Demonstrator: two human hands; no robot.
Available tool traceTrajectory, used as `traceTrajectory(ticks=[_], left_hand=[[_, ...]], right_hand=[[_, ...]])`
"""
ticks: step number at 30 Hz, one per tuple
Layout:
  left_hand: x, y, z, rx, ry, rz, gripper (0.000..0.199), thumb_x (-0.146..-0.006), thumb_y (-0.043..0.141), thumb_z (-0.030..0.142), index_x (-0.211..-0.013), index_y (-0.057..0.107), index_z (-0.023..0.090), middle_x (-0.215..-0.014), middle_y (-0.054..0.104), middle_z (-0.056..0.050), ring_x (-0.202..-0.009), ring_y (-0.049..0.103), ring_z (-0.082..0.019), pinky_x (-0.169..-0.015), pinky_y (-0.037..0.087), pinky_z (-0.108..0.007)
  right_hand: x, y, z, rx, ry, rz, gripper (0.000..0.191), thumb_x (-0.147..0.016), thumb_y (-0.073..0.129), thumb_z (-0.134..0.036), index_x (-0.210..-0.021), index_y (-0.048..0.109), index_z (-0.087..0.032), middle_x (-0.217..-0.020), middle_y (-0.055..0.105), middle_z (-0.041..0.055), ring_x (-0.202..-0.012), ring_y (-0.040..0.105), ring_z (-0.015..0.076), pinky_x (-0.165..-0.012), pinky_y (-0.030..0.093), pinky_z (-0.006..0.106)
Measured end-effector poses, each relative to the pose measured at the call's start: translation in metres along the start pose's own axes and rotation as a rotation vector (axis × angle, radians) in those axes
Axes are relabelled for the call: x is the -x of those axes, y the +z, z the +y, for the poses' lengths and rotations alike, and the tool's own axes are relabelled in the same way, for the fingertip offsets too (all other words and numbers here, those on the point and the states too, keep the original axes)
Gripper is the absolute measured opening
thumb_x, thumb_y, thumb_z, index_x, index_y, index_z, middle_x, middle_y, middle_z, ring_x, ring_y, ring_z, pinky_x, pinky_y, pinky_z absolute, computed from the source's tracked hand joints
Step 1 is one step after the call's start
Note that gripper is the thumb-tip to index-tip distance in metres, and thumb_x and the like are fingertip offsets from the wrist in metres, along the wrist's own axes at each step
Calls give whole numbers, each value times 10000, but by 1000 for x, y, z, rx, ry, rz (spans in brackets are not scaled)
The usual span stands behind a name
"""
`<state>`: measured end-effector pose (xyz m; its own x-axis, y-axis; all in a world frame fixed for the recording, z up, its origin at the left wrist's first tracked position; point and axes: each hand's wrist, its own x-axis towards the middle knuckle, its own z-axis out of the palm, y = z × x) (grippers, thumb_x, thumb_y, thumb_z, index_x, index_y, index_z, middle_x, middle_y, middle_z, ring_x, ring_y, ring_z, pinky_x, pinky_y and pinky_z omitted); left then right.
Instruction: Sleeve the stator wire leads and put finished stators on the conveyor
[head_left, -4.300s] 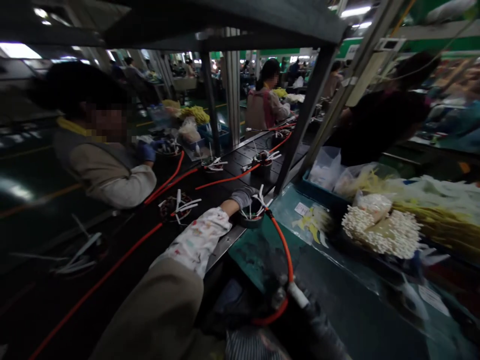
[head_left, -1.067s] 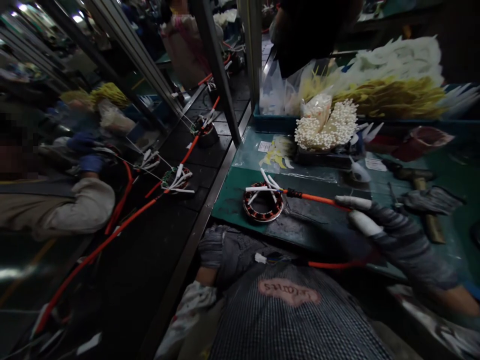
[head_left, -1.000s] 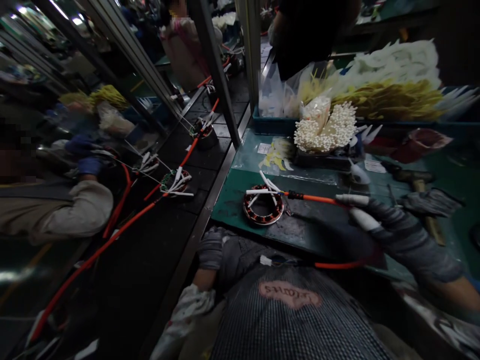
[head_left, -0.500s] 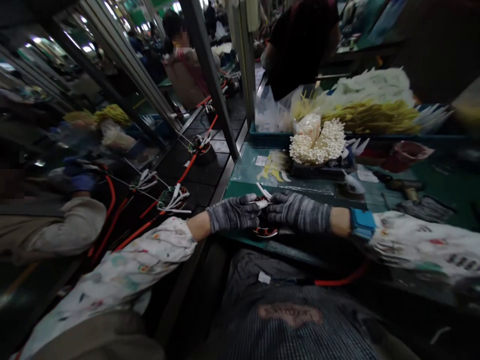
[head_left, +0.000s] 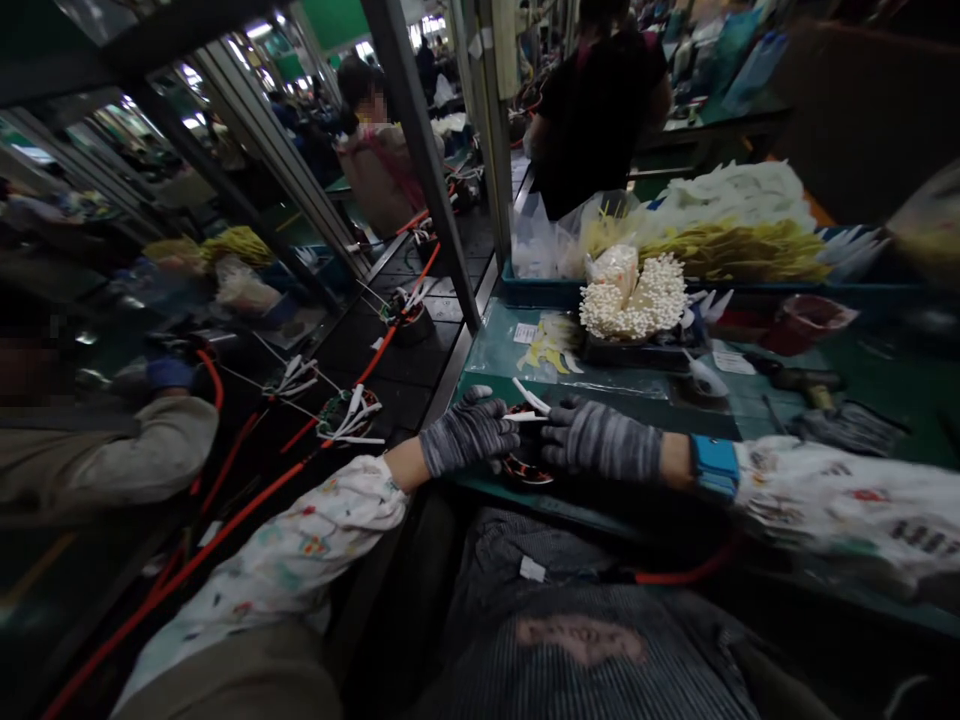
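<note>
A wound motor stator (head_left: 531, 470), a ring with copper-coloured windings, lies near the bench's front edge between my two gloved hands. White sleeved leads (head_left: 531, 397) stick up and out from its top. My left hand (head_left: 471, 435), in a grey striped glove, is at its left side with the thumb raised apart and the fingers stretched toward the ring; it grips nothing visible. My right hand (head_left: 604, 440), in a matching glove, has its fingers curled at the right side of the stator, near the lead ends. Its fingertips are partly hidden.
A bundle of white-tipped sleeves (head_left: 634, 300) stands behind my hands, before a blue tray (head_left: 540, 292) of white and yellow strips. A power drill (head_left: 806, 378) and a spare glove (head_left: 851, 428) lie right. Leftward, a conveyor (head_left: 405, 385) carries stators; a co-worker's gloved hand (head_left: 169, 372) is beyond.
My left hand has drawn back slightly from the white leads, and its thumb has lifted. More of the stator shows between the hands. The camera view has shifted a little.
</note>
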<state>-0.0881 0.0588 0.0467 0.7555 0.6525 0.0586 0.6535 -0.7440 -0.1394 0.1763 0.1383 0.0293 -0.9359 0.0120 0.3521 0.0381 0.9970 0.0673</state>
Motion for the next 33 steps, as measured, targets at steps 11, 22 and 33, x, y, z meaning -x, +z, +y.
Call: traceTrajectory(ticks=[11, 22, 33], left_hand=[[-28, -33, 14, 359, -229, 143, 431, -863, 750, 706, -992, 777, 296, -1082, 785, -14, -1162, 631, -307, -1139, 347, -509], [-110, -8, -10, 937, -365, -85, 315, -938, 734, 266, -1235, 689, 171, -1140, 790, -60, -1072, 743, -208, -1071, 534, -382], [-81, -25, 19, 629, -474, 187, 331, -1030, 659, 398, -1332, 678, 263, -1243, 796, -21, -1301, 671, -254, -1357, 97, -593]], right_hand=[[76, -4, -43, 157, 539, 351, 255, -978, 674, -153, -1212, 738, -231, -1298, 748, 118, -1210, 654, 277, -1006, 587, 464], [79, -5, -92, 18, 470, 402, 321, -999, 673, -293, -1318, 690, -264, -1247, 718, 99, -1183, 662, 274, -1024, 605, 480], [48, -45, -85, -545, 658, 565, 194, -951, 671, -168, -1115, 641, -265, -1008, 705, 49, -916, 738, 204, -800, 665, 329]])
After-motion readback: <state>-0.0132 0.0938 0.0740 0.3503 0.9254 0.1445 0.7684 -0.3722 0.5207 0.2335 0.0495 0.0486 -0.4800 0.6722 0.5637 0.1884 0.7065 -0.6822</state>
